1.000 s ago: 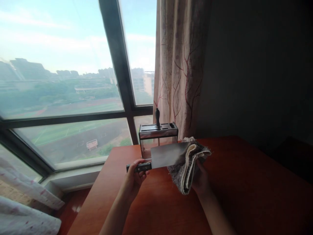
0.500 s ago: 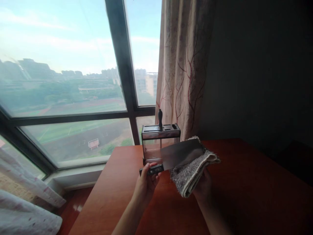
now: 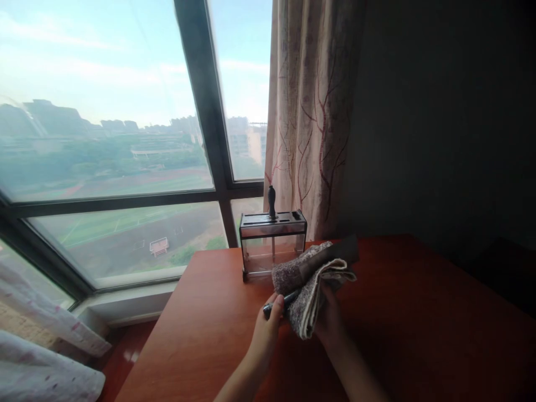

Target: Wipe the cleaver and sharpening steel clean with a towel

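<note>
My left hand (image 3: 268, 329) is closed around the black handle of a cleaver (image 3: 347, 249), thumb on top. The cleaver's broad blade points up and to the right. A folded grey towel (image 3: 305, 312) with pale edges wraps over both faces of the blade near the handle, and the far end sticks out. My right hand (image 3: 329, 319) grips the towel from below and behind, with its fingers mostly hidden. Just beyond the towel stands a clear-sided knife block (image 3: 273, 228) with a slotted top. One black knife handle (image 3: 272, 202) rises from it.
The reddish-brown wooden table (image 3: 188, 324) extends under both hands. Large windows (image 3: 125, 223) lie to the left, and a patterned curtain (image 3: 312, 123) hangs behind the knife block. A dark wall (image 3: 431, 123) fills the right side.
The towel has moved left along the blade towards the handle and now folds over both faces. My left hand has shifted right, and the cleaver has turned more edge-on.
</note>
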A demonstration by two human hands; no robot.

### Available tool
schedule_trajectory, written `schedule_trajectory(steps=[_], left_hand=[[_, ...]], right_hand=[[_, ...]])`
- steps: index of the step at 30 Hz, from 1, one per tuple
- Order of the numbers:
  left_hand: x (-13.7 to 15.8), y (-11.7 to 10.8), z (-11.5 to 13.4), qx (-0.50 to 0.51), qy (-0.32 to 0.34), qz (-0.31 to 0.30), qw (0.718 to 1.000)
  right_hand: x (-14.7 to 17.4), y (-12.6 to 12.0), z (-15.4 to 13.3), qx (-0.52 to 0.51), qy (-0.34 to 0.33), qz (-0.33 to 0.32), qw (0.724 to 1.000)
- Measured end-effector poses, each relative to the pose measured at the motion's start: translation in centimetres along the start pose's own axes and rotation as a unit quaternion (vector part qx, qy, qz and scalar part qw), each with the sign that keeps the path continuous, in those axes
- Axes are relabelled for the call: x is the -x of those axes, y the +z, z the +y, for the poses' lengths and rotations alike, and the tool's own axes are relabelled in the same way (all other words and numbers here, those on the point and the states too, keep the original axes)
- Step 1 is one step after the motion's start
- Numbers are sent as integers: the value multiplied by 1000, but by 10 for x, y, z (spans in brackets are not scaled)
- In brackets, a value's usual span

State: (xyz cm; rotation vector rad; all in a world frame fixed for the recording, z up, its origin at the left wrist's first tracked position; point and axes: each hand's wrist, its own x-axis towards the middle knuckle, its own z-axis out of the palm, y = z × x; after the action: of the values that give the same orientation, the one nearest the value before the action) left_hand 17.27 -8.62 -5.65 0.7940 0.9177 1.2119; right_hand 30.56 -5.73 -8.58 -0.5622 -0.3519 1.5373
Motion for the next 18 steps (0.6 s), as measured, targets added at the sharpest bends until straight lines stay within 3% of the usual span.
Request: schedule_trajectory(steps=[3,10,18], left_hand=[[-6,-9,6,-21,-9,-10,1000],[-11,-24,18,51,-53,14,997],[-17,-32,23,108,-67,41,991]], right_hand=[[-3,-3,-5,-50,43,10,998],[-10,-20,-42,-51,-76,65,994],[-3,-20,-42,-81,-53,37,995]])
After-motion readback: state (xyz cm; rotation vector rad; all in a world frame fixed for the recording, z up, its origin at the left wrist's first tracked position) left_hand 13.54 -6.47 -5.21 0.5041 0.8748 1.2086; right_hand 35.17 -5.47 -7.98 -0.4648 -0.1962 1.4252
